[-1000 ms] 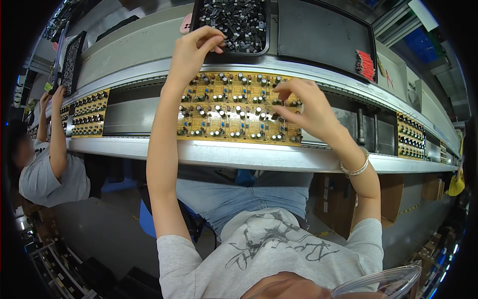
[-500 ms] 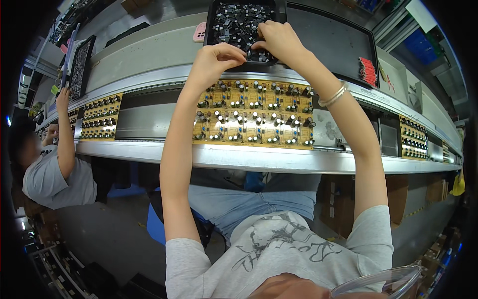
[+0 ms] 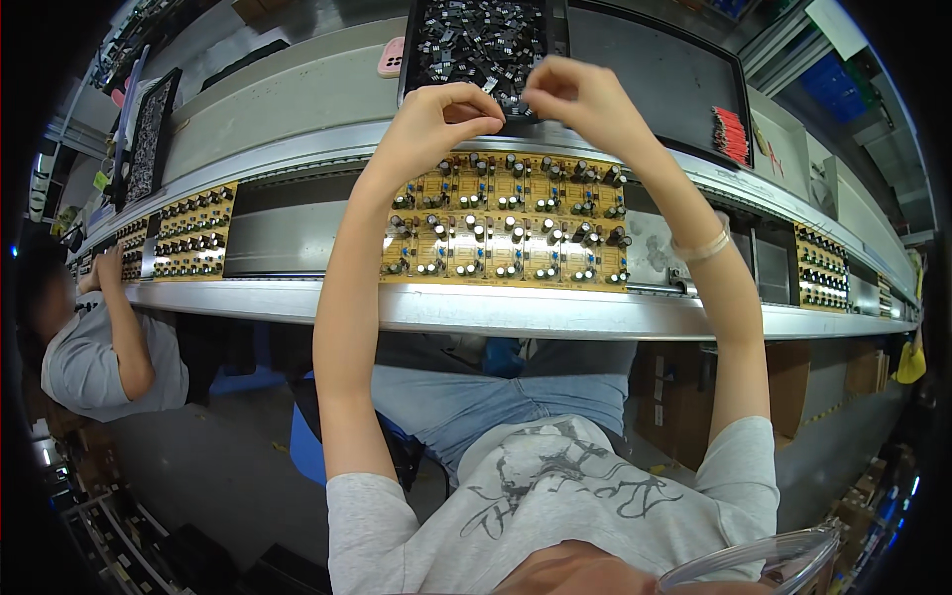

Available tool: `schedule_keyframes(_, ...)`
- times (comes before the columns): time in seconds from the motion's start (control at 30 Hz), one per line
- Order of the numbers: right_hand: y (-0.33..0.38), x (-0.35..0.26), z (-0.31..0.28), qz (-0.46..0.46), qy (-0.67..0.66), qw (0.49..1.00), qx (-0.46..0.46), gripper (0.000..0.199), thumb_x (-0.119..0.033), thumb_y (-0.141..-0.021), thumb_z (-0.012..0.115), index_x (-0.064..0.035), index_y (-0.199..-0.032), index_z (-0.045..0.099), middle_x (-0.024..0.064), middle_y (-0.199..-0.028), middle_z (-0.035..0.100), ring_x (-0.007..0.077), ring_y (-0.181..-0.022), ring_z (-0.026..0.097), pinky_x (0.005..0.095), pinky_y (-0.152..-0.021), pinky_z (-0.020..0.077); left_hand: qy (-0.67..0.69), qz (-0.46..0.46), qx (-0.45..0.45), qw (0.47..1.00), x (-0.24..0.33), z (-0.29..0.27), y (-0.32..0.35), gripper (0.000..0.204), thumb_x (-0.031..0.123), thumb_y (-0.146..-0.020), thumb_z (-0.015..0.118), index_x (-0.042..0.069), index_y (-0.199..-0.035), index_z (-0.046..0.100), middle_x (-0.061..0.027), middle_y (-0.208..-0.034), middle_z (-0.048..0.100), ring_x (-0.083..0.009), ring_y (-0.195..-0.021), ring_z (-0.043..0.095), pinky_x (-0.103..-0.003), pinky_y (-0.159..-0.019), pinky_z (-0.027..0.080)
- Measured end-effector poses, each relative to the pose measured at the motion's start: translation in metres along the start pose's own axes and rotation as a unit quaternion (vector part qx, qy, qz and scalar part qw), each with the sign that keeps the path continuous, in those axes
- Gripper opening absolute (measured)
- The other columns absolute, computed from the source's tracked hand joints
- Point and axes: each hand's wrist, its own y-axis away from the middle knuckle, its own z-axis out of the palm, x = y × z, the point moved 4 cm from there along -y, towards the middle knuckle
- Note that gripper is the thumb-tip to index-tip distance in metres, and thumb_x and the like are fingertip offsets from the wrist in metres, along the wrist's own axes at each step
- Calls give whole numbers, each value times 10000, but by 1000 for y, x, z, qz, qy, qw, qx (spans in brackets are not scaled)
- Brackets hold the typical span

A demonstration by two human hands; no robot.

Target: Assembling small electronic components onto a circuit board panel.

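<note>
My left hand [image 3: 446, 121] hovers over the near edge of a black tray [image 3: 557, 35], thumb and fingertips pinched together; what they hold, if anything, is too small to make out. Close beside it, my right hand [image 3: 587, 97] is also pinched, slightly blurred, above the tray's near right corner, and its fingertips hide what is between them. The tray holds a heap of small black electronic components [image 3: 476, 50] with metal legs. Below both hands lies a yellow-brown circuit board panel [image 3: 501, 220] with rows of upright capacitors, on the conveyor track.
A larger black tray [image 3: 645, 74] holds red parts [image 3: 730, 136] at its right. A pink object [image 3: 393, 58] lies left of the component tray. More boards [image 3: 193, 233] sit along the metal rail [image 3: 516, 309]. At left, a co-worker [image 3: 114, 352] reaches to the line.
My right hand has lifted out of the component heap and drawn back toward me and right. My left hand has shifted slightly right. The co-worker's raised arm has come down to the line.
</note>
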Motion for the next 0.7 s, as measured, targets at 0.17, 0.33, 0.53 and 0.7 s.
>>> schedule_keyframes(0.17,44,-8,6,75,-59,990,-103,149,-158,-828,651,-13,-863,657,73,-762,675,133,-697,647,263,-671,509,-31,33,-31,998,15,11,4,159,93,-810,653,17,-949,667,-37,-918,665,-141,-876,622,-281,-814,480)
schedule_keyframes(0.33,55,5,9,126,-151,974,-117,173,-131,-830,650,27,-902,641,61,-777,658,106,-718,619,243,-681,493,-42,66,-27,997,12,18,2,208,106,-801,660,31,-995,663,-40,-911,665,-151,-899,618,-292,-838,479)
schedule_keyframes(0.53,56,8,6,139,-82,983,-91,166,-162,-821,645,-7,-875,666,66,-738,670,128,-691,643,256,-646,496,-70,37,-52,996,16,18,5,222,105,-798,665,24,-1003,649,-42,-895,663,-152,-892,626,-288,-828,470)
schedule_keyframes(0.7,56,7,8,62,40,996,-58,127,-134,-785,651,-14,-827,649,90,-690,638,192,-639,617,300,-623,484,-62,41,-31,997,17,24,5,198,93,-809,642,34,-997,652,-48,-887,666,-151,-882,627,-293,-828,466)
